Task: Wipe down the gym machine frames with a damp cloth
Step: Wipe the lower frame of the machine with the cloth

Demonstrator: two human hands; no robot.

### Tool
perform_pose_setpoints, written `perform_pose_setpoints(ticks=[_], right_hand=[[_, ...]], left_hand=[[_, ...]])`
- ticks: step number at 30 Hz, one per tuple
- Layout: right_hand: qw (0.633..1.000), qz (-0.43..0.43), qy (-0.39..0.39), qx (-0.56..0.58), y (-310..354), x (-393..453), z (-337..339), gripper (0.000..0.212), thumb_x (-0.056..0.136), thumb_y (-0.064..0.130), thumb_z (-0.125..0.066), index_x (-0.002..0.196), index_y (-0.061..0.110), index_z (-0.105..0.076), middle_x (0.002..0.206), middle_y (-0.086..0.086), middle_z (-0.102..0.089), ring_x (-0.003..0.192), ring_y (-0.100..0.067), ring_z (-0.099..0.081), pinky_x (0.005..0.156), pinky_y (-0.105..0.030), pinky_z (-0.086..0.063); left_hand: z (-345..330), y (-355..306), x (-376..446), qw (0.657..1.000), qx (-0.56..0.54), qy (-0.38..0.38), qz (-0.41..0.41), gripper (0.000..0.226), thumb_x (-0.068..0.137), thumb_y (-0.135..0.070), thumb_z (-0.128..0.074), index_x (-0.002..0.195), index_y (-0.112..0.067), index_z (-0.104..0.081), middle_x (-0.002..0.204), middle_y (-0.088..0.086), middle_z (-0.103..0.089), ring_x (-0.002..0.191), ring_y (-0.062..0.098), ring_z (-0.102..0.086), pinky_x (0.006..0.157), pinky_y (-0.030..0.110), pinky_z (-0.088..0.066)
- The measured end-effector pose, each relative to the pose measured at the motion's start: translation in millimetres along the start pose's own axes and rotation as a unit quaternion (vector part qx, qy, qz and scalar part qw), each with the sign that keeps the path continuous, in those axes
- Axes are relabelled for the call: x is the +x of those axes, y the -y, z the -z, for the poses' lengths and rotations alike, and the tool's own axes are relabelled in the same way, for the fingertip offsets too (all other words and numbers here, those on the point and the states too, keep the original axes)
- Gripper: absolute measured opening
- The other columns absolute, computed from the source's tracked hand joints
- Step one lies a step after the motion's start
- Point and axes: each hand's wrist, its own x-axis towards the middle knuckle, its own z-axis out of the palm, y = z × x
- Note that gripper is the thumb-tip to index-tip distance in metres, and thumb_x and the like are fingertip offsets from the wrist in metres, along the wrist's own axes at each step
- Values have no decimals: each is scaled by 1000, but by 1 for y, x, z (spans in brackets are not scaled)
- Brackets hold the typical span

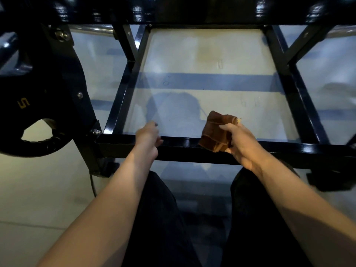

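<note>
A glossy black metal machine frame (pixel 181 143) crosses the view, its near horizontal bar just past my knees and two side bars running away from me. My right hand (pixel 240 139) grips a bunched brown cloth (pixel 215 132) that lies against the top of the near bar. My left hand (pixel 148 137) rests on the same bar further left, fingers curled over its far edge.
A black weight plate (pixel 38 112) marked 5 hangs on the frame's left upright. More black frame members and bolts (pixel 192 10) run across the top. Pale floor with blue stripes (pixel 202 81) shows through the frame. My dark-trousered legs fill the bottom centre.
</note>
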Motion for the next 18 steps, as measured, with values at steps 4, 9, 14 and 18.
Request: perform_pose_setpoints(ticks=[4,9,14,18], right_hand=[[998,61,-17,8,-10,-3,-15,24,99,6,-65,118,21,-64,107,-4,-77,95,-20,-76,75,-33,-61],[899,327,-25,-292,-29,-14,-39,57,86,0,-71,127,35,-55,123,13,-60,111,7,-58,96,-11,-45],[912,281,65,-292,-52,-22,-34,67,85,11,-63,146,33,-46,140,13,-56,126,-2,-56,102,-22,-49],[949,238,-61,-200,-35,-9,-30,43,98,15,-62,133,38,-52,136,7,-53,119,-8,-58,98,-29,-53]], left_hand=[[-17,7,-32,968,138,198,-75,19,99,-23,-62,104,-8,-73,92,7,-72,70,17,-64,61,22,-53],[-22,11,-54,926,149,346,-23,53,103,-54,-50,125,-10,-70,117,9,-76,108,19,-72,98,38,-56],[-10,8,-42,930,122,347,-17,29,102,-26,-64,124,-8,-67,114,13,-75,103,22,-74,87,36,-61],[-8,8,-38,929,118,351,13,18,99,-13,-55,113,-11,-68,96,8,-74,85,17,-72,73,32,-61]])
